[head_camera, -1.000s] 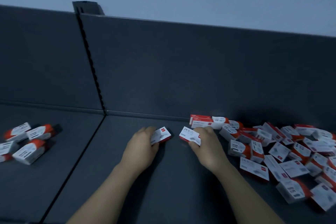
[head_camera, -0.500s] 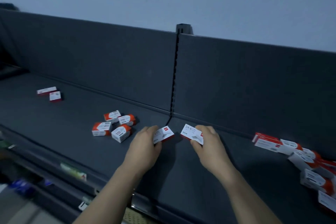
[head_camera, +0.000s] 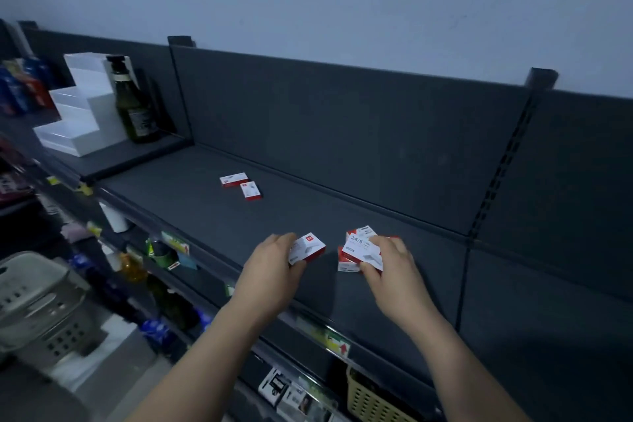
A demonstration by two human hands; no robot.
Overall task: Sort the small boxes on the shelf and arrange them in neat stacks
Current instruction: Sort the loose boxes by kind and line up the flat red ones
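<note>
My left hand (head_camera: 270,271) grips a small white-and-red box (head_camera: 308,247) above the dark shelf (head_camera: 212,212). A little to the right, my right hand (head_camera: 394,271) holds another white-and-red box marked 24/6 (head_camera: 363,248). Under and behind that box lie a few loose boxes (head_camera: 346,264) on the shelf, partly hidden by my hand. Two more small boxes (head_camera: 241,184) lie side by side farther back on the left of the shelf.
A white stepped organiser (head_camera: 80,113) and a dark green bottle (head_camera: 132,106) stand on the raised shelf at far left. Lower shelves hold bottles and packets. A grey basket (head_camera: 37,305) sits at lower left, a yellow basket (head_camera: 373,401) below.
The view and both hands have swung left along the shelf, each still holding its box. The big pile at right has left the view; two far boxes and the organiser appeared.
</note>
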